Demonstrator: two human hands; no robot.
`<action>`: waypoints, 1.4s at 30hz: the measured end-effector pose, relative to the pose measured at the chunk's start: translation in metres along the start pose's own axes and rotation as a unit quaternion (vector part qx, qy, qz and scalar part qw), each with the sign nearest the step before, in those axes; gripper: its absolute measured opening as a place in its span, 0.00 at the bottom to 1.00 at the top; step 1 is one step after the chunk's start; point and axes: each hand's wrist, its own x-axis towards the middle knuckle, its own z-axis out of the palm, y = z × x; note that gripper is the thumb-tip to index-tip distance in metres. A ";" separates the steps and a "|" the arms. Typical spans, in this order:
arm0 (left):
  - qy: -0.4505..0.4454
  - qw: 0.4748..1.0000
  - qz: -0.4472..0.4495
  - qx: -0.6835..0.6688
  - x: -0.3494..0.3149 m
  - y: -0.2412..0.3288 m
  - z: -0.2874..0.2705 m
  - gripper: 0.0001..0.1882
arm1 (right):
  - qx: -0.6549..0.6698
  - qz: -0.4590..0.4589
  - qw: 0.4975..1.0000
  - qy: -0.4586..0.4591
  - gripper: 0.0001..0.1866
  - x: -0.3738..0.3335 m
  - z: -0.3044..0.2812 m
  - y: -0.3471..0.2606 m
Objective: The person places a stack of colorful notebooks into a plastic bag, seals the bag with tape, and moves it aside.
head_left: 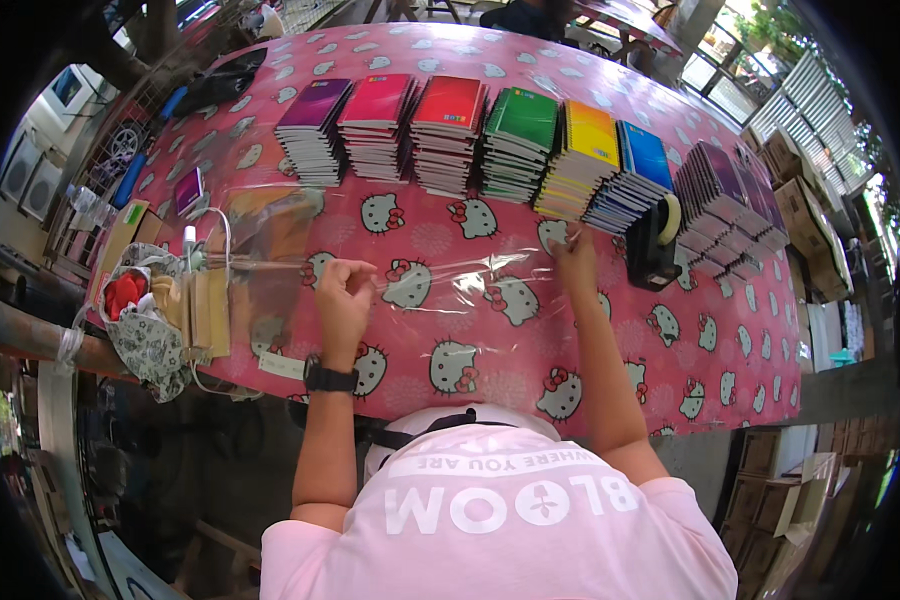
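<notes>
My left hand (344, 300), with a dark watch on its wrist, is over the near-left part of the table, its fingers curled into a pinch. Farther right, my right hand (574, 262) pinches with its fingertips pointing away from me. Between the two hands stretches a thin clear plastic sheet (465, 283), glossy and wrinkled, lying low over the tablecloth; its outline is hard to make out. Just right of my right hand stands a black tape dispenser (654, 250) with a roll of tape. Beyond it are stacked spiral notebooks, blue (638, 165) and yellow (581, 155) nearest.
More notebook stacks line the far side: purple (312, 125), pink (377, 120), red (448, 125), green (519, 135), dark purple (722, 205). At left are a single purple notebook (188, 190), more clear plastic (270, 225) and a patterned cloth bag (150, 345). Pink cat-patterned cloth (420, 395) covers the table.
</notes>
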 end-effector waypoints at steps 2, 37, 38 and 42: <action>0.087 0.983 0.115 0.110 -0.005 0.033 0.000 0.10 | 0.034 0.029 0.999 -0.006 0.18 -0.010 -0.001 0.002; 0.071 0.937 -0.052 0.339 0.303 -0.070 -0.046 0.23 | 0.028 -0.224 0.960 -0.168 0.13 -0.079 -0.005 -0.070; -0.020 0.937 -0.126 0.325 0.314 -0.074 -0.058 0.22 | 0.045 -0.224 0.960 -0.164 0.12 -0.079 -0.004 -0.072; 0.005 0.943 -0.079 0.322 0.326 -0.081 -0.062 0.24 | 0.065 -0.187 0.969 -0.147 0.10 -0.086 -0.008 -0.062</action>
